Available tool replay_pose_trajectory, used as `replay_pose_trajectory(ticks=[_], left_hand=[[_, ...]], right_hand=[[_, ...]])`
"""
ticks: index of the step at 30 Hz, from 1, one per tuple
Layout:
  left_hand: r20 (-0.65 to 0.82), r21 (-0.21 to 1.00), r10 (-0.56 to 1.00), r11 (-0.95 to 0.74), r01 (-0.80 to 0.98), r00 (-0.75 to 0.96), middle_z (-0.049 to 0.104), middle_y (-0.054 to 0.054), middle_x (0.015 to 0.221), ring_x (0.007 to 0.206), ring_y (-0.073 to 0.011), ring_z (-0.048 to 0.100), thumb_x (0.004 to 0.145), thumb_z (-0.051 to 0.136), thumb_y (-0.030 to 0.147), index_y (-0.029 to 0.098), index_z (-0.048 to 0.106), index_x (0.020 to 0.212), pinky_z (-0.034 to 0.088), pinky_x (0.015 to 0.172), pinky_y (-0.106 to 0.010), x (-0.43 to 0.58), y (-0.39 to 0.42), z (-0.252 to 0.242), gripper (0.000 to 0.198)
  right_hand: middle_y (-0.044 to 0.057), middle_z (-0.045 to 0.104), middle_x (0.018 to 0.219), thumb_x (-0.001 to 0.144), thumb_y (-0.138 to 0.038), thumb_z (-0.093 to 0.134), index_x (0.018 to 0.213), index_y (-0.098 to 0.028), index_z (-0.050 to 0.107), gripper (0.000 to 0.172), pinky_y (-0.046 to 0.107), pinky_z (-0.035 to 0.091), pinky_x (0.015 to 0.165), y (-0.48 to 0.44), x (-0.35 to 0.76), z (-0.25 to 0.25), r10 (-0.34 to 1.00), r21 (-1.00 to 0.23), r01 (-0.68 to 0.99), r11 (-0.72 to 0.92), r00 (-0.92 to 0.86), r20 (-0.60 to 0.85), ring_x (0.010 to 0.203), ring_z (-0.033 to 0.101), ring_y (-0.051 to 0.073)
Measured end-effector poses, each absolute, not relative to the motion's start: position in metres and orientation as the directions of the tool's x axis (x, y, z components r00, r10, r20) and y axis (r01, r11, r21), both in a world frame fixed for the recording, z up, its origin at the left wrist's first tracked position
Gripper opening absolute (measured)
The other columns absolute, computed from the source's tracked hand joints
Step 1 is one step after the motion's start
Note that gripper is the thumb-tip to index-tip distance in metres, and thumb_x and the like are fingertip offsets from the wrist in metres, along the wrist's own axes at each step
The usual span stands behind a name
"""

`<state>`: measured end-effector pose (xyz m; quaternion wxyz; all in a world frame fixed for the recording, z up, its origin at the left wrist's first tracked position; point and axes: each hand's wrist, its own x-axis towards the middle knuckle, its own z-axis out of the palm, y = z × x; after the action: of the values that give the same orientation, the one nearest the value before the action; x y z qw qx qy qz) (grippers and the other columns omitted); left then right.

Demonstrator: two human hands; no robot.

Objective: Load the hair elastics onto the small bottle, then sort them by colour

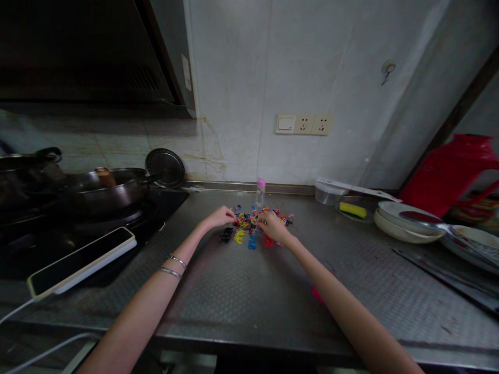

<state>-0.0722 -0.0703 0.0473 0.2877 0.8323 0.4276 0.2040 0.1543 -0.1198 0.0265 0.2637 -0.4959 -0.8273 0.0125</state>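
A heap of small coloured loop-like pieces (246, 222) lies on the metal countertop, too small to name exactly. In front of it are separate little groups: a black group (225, 235), a yellow group (239, 237), a blue group (252, 242) and a red group (268, 242). My left hand (222, 216) is at the heap's left edge, fingertips pinched together. On the right side of the heap is my right hand (274, 228), its fingers also closed in a pinch. Whatever either pinch holds is too small to tell. Behind the heap stands a clear bottle with a pink cap (261, 191).
Left, a phone on a white power bank (83, 259) lies near a pan (107, 195) on the stove. Right are a clear plastic scoop (329, 192), a yellow sponge (352, 210), stacked bowls (405, 231) and a red thermos (444, 171). A pink object (317, 294) is partly hidden by my right forearm.
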Motion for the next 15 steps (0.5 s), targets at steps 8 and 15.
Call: replay_pose_trajectory(ticks=[8,15], left_hand=[[0.074,0.669,0.828,-0.454,0.588,0.556,0.063,-0.004,0.060,0.052,-0.0108,0.047,0.066,0.054,0.028,0.007,0.070,0.079,0.034,0.051,-0.021,-0.071,-0.067,0.041,0.030],[0.112,0.655,0.830,-0.474,0.588,0.546,0.064,-0.004,0.062,0.054,-0.0114,0.050,0.067,0.054,0.028,0.008,0.070,0.079,0.035,0.052,-0.021,-0.069,-0.066,0.037,0.029]], right_hand=[[0.006,0.066,0.084,0.080,-0.019,0.052,0.078,-0.015,0.069,0.017,0.027,0.034,0.085,-0.123,0.119,0.029,0.756,-0.199,0.750,0.630,-0.536,0.375,0.087,0.055,0.016],[0.005,0.066,0.086,0.081,-0.018,0.050,0.082,-0.017,0.069,0.019,0.026,0.036,0.083,-0.120,0.136,0.033,0.741,-0.198,0.738,0.645,-0.542,0.395,0.087,0.055,0.015]])
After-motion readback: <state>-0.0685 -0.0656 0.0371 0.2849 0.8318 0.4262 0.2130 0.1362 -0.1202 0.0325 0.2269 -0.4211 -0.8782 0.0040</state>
